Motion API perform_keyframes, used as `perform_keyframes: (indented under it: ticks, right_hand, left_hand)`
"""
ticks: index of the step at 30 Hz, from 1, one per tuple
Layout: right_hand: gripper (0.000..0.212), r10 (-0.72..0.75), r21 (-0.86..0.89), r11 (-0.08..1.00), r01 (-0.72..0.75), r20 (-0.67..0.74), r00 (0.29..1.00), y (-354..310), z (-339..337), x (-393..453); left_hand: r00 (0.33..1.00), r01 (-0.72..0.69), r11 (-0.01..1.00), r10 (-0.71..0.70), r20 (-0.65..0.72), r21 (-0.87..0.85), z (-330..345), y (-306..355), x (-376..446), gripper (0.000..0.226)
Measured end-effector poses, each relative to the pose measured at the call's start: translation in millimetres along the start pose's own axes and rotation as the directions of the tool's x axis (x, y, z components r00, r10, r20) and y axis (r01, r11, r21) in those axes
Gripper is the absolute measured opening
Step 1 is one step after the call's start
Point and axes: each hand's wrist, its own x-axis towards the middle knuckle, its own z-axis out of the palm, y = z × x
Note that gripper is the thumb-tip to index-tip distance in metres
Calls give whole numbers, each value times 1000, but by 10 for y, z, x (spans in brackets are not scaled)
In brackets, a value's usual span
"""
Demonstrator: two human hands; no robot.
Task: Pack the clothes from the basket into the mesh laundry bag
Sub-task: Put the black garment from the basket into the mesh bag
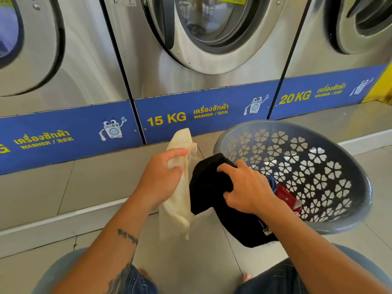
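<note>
A cream mesh laundry bag (180,200) hangs in front of me, held up at its edge by my left hand (163,177). My right hand (246,187) grips a black garment (210,187), bunched right beside the bag's opening and trailing down over the near rim of the basket. The grey plastic basket (331,145), tilted toward me at the right, has flower-shaped holes. Inside it lie a red garment (287,197) and a bit of blue cloth (272,182), partly hidden by my right hand.
A row of steel front-loading washers (203,49) with blue labelled bases stands just ahead on a raised tiled step. My knees in blue jeans (282,279) show at the bottom, over the beige tiled floor (191,262).
</note>
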Motion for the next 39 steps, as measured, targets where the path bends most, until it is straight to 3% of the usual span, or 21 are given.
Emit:
perform_keyframes:
  ticks: [7, 9, 13, 15, 19, 22, 25, 29, 33, 39]
  right_hand:
    - [58, -56, 61, 995, 74, -245, 968, -265, -142, -31]
    - [60, -99, 55, 992, 110, -173, 980, -314, -79, -26]
    - [64, -259, -142, 949, 280, 154, 954, -249, 116, -37]
    - [68, -292, -109, 941, 320, 216, 932, -191, 118, -61]
    - [97, -248, 70, 967, 244, 65, 966, 11, 9, -53]
    - [117, -30, 138, 990, 8, 158, 987, 189, 37, 8]
    - [96, -9, 312, 949, -42, 161, 987, 233, 154, 33]
    - [72, 2, 199, 980, -8, 29, 1000, 130, 179, 30]
    - [55, 30, 167, 986, -27, -14, 999, 56, 108, 14]
    - [43, 1, 101, 995, 18, -188, 982, -169, 14, 33]
  left_hand:
    - [997, -33, 999, 31, 77, 24, 140, -71, -114, 49]
    - [999, -7, 1000, 6, 41, 10, 134, -97, -97, 49]
    - [999, 46, 995, -45, 11, -87, 93, -97, -71, 47]
    - [1000, 22, 995, -21, 14, -96, 108, -94, -88, 48]
    - [1000, 23, 998, -23, 16, -55, 122, -131, -71, 48]
    - [1000, 30, 999, -30, -5, -26, 138, -132, -41, 48]
    - [1000, -4, 999, 4, -6, 42, 211, -128, -41, 49]
    - [1000, -17, 984, 13, 23, 176, 284, -186, -34, 47]
    - [999, -8, 981, 0, 37, 194, 268, -201, -40, 47]
    - [998, -44, 985, 38, 41, 166, 252, -203, -69, 48]
